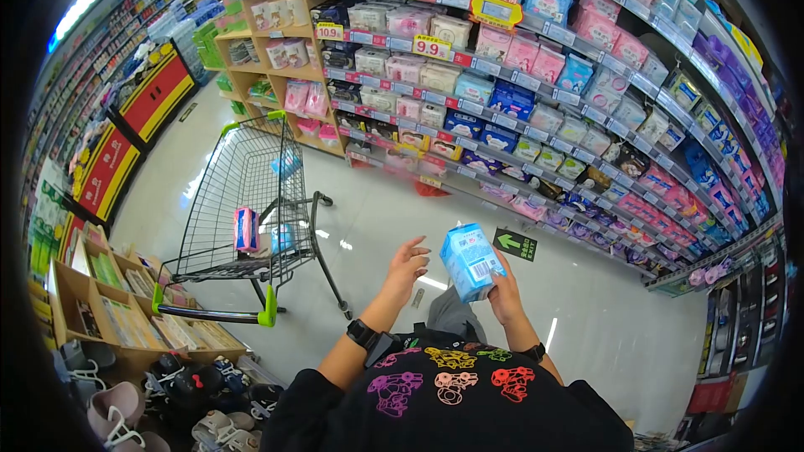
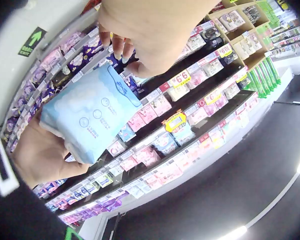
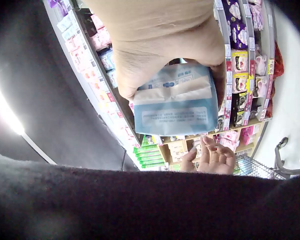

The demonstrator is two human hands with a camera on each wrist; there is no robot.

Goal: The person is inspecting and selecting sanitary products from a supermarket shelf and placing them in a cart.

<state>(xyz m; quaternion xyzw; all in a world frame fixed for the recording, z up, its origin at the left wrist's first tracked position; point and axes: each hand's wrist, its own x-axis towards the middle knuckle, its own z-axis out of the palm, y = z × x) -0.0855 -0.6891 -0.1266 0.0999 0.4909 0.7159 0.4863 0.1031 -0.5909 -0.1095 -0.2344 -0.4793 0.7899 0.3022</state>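
Observation:
In the head view my right hand (image 1: 507, 291) grips a light-blue pack of sanitary pads (image 1: 469, 259) by its right side, in front of my body. The pack is tilted, with a barcode on the face toward me. My left hand (image 1: 407, 264) is just left of the pack, holding nothing, its fingers loosely bent. From the left wrist, the pack's broad face (image 2: 87, 112) shows small round icons. From the right wrist, the thumb and fingers of my right hand (image 3: 165, 40) straddle the pack (image 3: 175, 112), and my left hand (image 3: 212, 157) is beyond it.
A wire shopping cart (image 1: 226, 201) stands at the left, with a pink pack (image 1: 246, 228) and blue packs (image 1: 283, 238) in it. Shelves (image 1: 502, 75) of packaged goods run along the front and right. Shoes (image 1: 193, 385) lie at lower left. A green exit sign (image 1: 515, 243) marks the floor.

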